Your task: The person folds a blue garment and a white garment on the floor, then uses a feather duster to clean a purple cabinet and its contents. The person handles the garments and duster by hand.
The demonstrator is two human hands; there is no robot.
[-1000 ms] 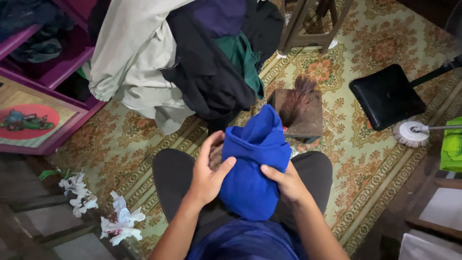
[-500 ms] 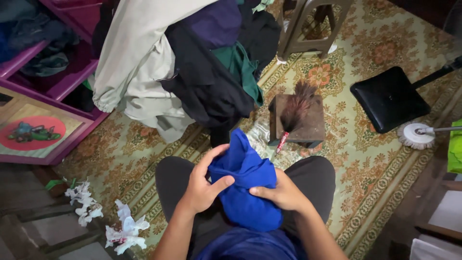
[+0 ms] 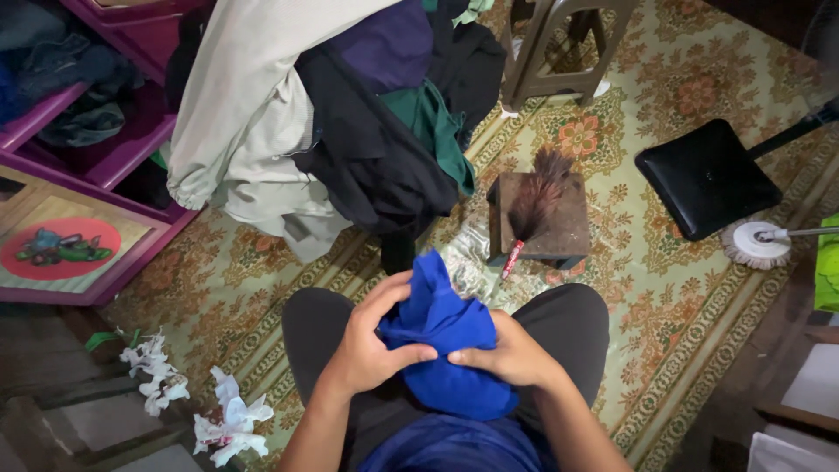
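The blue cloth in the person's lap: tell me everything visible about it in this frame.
The blue cloth is a plain, bright royal-blue fabric, soft and matte, with no print that shows. It is bunched into a rounded bundle with deep folds, one corner sticking up toward the patterned carpet. It sits over the person's dark trousers, between the knees. The left hand wraps its left side, thumb across the front; the right hand presses the right side, fingertips meeting near the middle. Its lower edge nears a similar blue garment.

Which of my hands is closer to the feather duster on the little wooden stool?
Right. The right hand grips the blue cloth just below the feather duster; the left hand holds the cloth's other side, farther away.
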